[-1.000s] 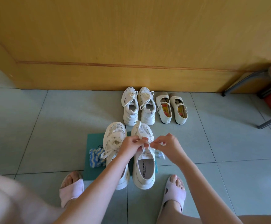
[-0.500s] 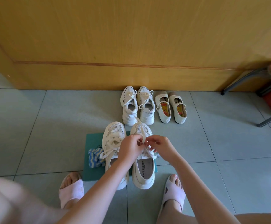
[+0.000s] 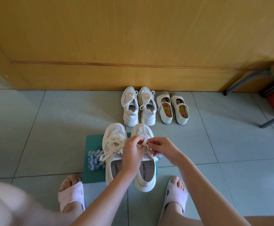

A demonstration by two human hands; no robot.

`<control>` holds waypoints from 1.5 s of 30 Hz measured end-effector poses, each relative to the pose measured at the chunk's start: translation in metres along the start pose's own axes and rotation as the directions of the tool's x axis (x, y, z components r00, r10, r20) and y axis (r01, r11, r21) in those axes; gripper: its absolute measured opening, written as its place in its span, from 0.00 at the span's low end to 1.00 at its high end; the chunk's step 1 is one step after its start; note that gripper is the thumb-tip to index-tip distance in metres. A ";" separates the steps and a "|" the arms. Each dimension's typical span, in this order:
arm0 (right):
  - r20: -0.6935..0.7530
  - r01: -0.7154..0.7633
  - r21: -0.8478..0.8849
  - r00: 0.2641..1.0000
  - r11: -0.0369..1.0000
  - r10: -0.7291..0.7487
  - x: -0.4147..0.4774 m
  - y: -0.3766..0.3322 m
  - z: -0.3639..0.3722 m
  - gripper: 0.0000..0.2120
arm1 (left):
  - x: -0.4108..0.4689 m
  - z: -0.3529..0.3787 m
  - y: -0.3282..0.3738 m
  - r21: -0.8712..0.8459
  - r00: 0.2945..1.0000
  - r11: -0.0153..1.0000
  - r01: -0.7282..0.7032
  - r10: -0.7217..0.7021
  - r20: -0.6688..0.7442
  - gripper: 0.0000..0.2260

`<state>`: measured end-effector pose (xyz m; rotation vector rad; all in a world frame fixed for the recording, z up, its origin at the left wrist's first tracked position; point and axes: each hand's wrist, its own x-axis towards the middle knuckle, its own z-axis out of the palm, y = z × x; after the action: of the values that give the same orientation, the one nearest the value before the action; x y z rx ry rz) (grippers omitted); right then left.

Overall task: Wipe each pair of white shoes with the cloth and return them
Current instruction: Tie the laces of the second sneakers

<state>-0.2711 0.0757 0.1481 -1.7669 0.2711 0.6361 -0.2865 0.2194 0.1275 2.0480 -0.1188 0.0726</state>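
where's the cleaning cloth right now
The blue-and-cream striped cloth lies bunched on the green mat, low and left of centre in the head view, touching the outer side of the left sneaker; neither hand holds it.

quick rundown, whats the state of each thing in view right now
left hand: pinching the right sneaker's lace
right hand: pinching the same lace
right sneaker: on the mat's edge, lace being tied
left sneaker: on the mat, laces loose
cloth: crumpled on the mat, untouched
mat: flat on the floor
laced sneakers: paired by the door, tied
strap shoes: paired by the door
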 end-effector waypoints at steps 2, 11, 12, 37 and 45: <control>0.035 -0.017 0.009 0.999 1.000 0.017 -0.002 -0.001 -0.002 0.08 | -0.001 0.000 -0.002 0.002 1.000 1.000 -0.003 0.003 0.012 0.06; -0.026 0.072 -0.210 0.996 0.975 -0.080 -0.002 -0.006 -0.003 0.08 | 0.005 -0.009 -0.007 -0.027 0.987 0.993 0.112 -0.108 0.117 0.06; -0.045 0.087 -0.245 0.994 0.966 -0.101 -0.002 -0.008 -0.002 0.08 | 0.006 -0.010 -0.007 -0.043 0.984 0.991 0.128 -0.122 0.134 0.06; -0.174 0.077 -0.631 0.956 0.772 -0.237 -0.006 -0.002 -0.020 0.19 | -0.001 -0.018 0.005 -0.194 0.938 0.924 0.328 -0.294 0.186 0.04; -0.003 0.213 -0.499 0.969 0.840 -0.248 -0.008 -0.006 -0.002 0.08 | 0.000 -0.021 0.002 -0.239 0.924 0.900 0.365 -0.318 0.213 0.03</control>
<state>-0.2744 0.0742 0.1578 -2.2781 -0.0755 0.4954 -0.2871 0.2369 0.1391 1.7651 0.1242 -0.3237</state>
